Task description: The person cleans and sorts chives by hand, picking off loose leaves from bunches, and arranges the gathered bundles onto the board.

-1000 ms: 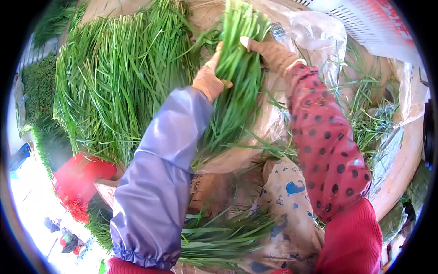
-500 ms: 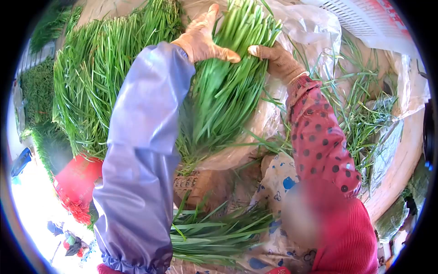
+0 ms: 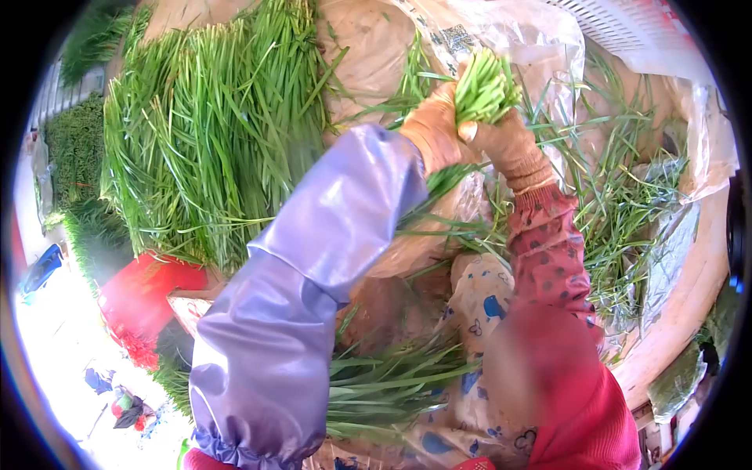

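Both my gloved hands are wrapped round one bunch of garlic chives [image 3: 487,92], its pale cut ends tilted up towards me. My left hand [image 3: 436,128], in a tan glove below a shiny lilac sleeve cover, grips the bunch from the left. On the right side, my right hand [image 3: 501,145] closes round it, with the thumb just under the cut ends. The leaves trail down behind my left wrist, partly hidden. To the left lies a wide pile of garlic chives [image 3: 211,133] with its cut ends at the far side. More long green leaves [image 3: 392,388] lie near my lap.
Clear plastic sheeting [image 3: 540,39] lies behind my hands, with a white slotted crate [image 3: 619,31] at the upper right. Loose leaves [image 3: 619,196] are scattered on the right side of the round work surface [image 3: 666,313]. A red bag [image 3: 149,294] sits at the left.
The bunch has moved right and been gathered tighter, its cut ends now turned up towards me. Both hands have closed round it; my left hand was spread on it before.
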Available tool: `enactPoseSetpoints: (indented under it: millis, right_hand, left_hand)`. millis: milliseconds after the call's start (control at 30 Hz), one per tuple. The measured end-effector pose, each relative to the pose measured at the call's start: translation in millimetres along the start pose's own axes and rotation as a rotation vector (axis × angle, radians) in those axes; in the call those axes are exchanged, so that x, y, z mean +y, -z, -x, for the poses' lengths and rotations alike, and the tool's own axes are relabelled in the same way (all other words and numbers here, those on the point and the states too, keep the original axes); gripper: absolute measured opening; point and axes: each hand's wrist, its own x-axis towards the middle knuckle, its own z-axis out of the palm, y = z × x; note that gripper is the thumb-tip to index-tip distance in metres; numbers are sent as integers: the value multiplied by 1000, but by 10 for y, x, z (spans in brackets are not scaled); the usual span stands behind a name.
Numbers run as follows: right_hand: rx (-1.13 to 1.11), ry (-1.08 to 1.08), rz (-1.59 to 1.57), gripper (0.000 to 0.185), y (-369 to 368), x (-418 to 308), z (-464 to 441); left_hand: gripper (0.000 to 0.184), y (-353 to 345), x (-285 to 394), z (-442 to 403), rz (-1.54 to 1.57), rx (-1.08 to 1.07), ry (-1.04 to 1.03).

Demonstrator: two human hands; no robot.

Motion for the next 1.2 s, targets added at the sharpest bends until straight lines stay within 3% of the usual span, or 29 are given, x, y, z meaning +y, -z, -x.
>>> enactPoseSetpoints:
  millis: [33, 67, 167, 200, 267, 300, 367, 433, 500, 533, 633, 733, 767, 833, 867, 900, 967, 1000, 1033, 1100, 1167, 1200]
  right_hand:
    - [64, 26, 125, 64, -14, 16, 27]
    - [200, -114, 215, 54, -31, 31, 73]
    - [257, 96, -44, 41, -372, -208, 170]
    - [327, 131, -60, 26, -453, -240, 185]
    - [366, 92, 6, 24, -414, -265, 212]
    - [413, 47, 79, 22, -345, -265, 244]
    - [509, 17, 63, 20, -130, -12, 216]
    - [491, -20, -162, 23, -58, 71, 236]
    - [458, 3, -205, 20, -124, 15, 312]
    - [409, 33, -271, 22, -145, 23, 338]
    - [347, 82, -305, 26, -188, -36, 354]
    - [224, 106, -248, 32, -182, -85, 359]
    - [223, 102, -223, 32, -204, -123, 368]
    - [196, 89, -254, 35, -235, -189, 402]
    - [175, 109, -258, 39, -230, -200, 399]
    - [179, 103, -261, 39, -189, -149, 378]
    - [132, 84, -383, 40, -83, 15, 299]
    - [170, 81, -398, 42, -73, 41, 284]
    - [169, 84, -403, 42, -87, 28, 246]
    - [265, 78, -315, 45, -118, 11, 201]
    - [227, 81, -252, 40, -37, 78, 175]
    - [186, 236, 348, 36, 42, 126, 156]
  left_hand:
    - [83, -16, -167, -36, 92, -41, 1]
    - [82, -41, -202, -40, 183, -81, 6]
    - [79, -114, -19, 216, -346, 57, -63]
    - [85, -72, 145, 250, -481, -78, -12]
    - [91, -119, 689, 458, -919, -128, 193]
    - [81, -110, 774, 502, -1021, -154, 263]
    - [76, 45, 981, 645, -1009, -194, 327]
    - [74, 391, 913, 649, -833, 20, 202]
    - [65, 616, 759, 541, -827, 290, 225]
    - [65, 698, 625, 455, -822, 280, 227]
    - [73, 747, 229, 122, -962, 377, 196]
    - [99, 551, -284, -246, -1082, 619, 175]
    - [99, 497, -171, -273, -1057, 622, 171]
    - [94, 475, 54, -314, -967, 327, 622]
    - [74, 573, -114, -360, -1097, 418, 554]
    - [74, 690, -283, -359, -1098, 412, 559]
    - [48, 795, -84, -155, -682, 231, 474]
    - [34, 1069, -650, -230, -382, 185, 303]
    - [34, 1054, -508, -140, -388, 186, 303]
    - [34, 899, -17, 209, 104, 20, 395]
    - [35, 812, 63, 308, 55, -6, 447]
    - [34, 738, 30, 329, -46, 5, 360]
